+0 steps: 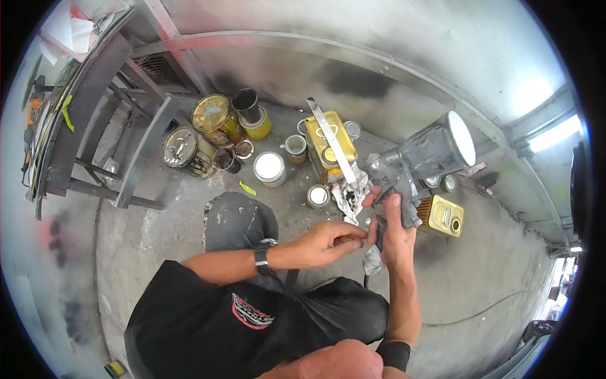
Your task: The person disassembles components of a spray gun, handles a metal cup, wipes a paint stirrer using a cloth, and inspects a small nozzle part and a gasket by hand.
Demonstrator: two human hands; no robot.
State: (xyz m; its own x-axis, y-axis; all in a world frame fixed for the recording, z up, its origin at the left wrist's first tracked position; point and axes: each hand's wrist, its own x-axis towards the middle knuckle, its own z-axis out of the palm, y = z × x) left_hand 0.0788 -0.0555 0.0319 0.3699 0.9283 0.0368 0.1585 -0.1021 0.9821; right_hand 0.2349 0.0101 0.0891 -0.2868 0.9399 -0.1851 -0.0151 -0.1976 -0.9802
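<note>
Spray gun [398,180] right of yellow can [346,136] topped by metal strip [332,142]; right hand [394,235] clamped around it. Left hand [325,243] fingers pinched together, contents unclear. Best keep cup [429,150] steady.

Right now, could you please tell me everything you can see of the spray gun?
The spray gun looks metallic, grey and smudged. Its wide, stained cup lies tilted, the pale round end facing right. The right hand grips it above the floor, in front of the person. The left hand is close to its lower part; whether they touch is unclear.
</note>
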